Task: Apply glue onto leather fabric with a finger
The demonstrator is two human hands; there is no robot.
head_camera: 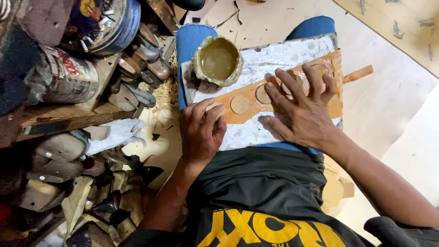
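A white, glue-stained board [279, 57] lies across my lap. On it rests an orange leather strip [336, 103] with several round tan discs [240, 104] set along it. My right hand [302, 107] lies flat on the strip, fingers spread, pressing it down. My left hand [202, 130] is at the strip's left end, its fingers curled around a small tan disc [214, 107]. A crusted bowl of yellowish glue [218, 59] stands on the board's far left corner.
To the left, a wooden shelf [68, 116] holds metal cans [68, 75] and several shoe soles and heels [137, 68]. A white rag [116, 135] and leather scraps [105, 196] lie on the floor. Brown cardboard sheets [393, 23] cover the floor at right.
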